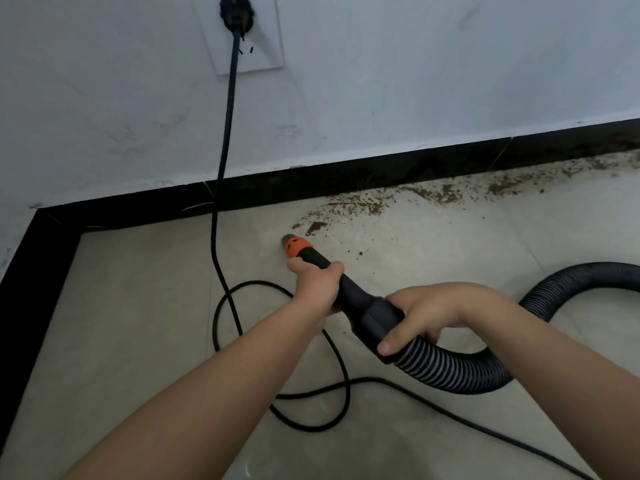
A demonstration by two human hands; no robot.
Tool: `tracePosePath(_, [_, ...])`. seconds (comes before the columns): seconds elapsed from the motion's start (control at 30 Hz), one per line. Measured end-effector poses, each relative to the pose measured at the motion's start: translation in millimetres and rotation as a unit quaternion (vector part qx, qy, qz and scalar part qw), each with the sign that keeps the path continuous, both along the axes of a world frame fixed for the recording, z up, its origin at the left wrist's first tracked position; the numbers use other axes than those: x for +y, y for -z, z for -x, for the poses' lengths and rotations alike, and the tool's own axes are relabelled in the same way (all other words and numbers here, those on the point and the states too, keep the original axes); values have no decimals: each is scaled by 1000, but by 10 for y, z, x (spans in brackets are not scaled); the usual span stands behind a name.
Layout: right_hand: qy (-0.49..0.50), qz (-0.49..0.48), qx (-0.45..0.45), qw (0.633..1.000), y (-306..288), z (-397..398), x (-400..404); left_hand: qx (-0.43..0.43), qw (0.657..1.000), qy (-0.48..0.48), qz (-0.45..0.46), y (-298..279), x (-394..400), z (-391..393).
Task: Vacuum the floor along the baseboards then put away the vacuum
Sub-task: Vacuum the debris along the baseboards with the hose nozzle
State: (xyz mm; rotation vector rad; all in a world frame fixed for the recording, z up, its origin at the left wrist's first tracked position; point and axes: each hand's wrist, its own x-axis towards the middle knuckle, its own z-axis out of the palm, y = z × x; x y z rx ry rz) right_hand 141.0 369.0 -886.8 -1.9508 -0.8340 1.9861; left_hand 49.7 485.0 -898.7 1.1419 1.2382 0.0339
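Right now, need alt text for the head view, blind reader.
Two bare hands hold a black vacuum nozzle, its orange tip near brown debris along a black baseboard: left hand forward, right hand by the ribbed hose. A black cord runs from a wall outlet and loops across the floor.

two hands (317, 289), one hose (460, 365), one cord (227, 133), one socket (242, 32)

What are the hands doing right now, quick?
Left hand: closed around the vacuum nozzle, just behind its orange tip.
Right hand: closed around the hose cuff, where the ribbed hose begins.
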Motion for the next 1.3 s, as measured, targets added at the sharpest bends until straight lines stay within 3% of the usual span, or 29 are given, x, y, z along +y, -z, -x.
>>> tracePosePath(0.17, [-7,-1,-5,1000,10,-29,-88,55,997,14,53,-52,40,-68])
tracePosePath(0.37, [0,58,-27,998,-3,-98,-326,80,992,82,54,22,-109,-165])
tracePosePath(0.6, [-15,134,5,991,-35,-125,-754,52,986,39,150,132,-575,-165])
tracePosePath(0.87, [-66,153,8,986,135,-172,-705,41,990,-23,133,227,-671,-129])
tracePosePath(1.03, [-118,81,-88,986,185,-193,-658,42,978,-143,143,267,-739,39])
tracePosePath(1.17, [-103,-18,-170,980,279,-135,-656,16,980,-171,102,219,-747,76])
tracePosePath(1.3, [-79,-8,-73,994,221,-145,-685,8,966,-209,152,221,-861,231])
